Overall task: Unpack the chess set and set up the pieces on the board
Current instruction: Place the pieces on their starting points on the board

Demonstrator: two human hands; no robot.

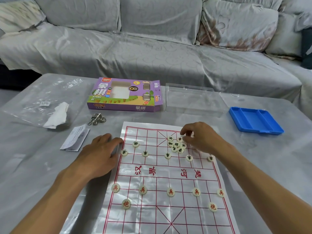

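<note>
Right hand [200, 138] pinching at a black-lettered piece [180, 139] in the far-side cluster, left hand [99, 153] flat with relaxed fingers on the board sheet [162, 173] edge: likely risk of nudging neighbouring discs, or of the thin sheet sliding.

Left hand [99, 154] flat, right hand [200, 139] curled

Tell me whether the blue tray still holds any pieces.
No. The blue tray shows only bare compartments, lying right of the board.
</note>
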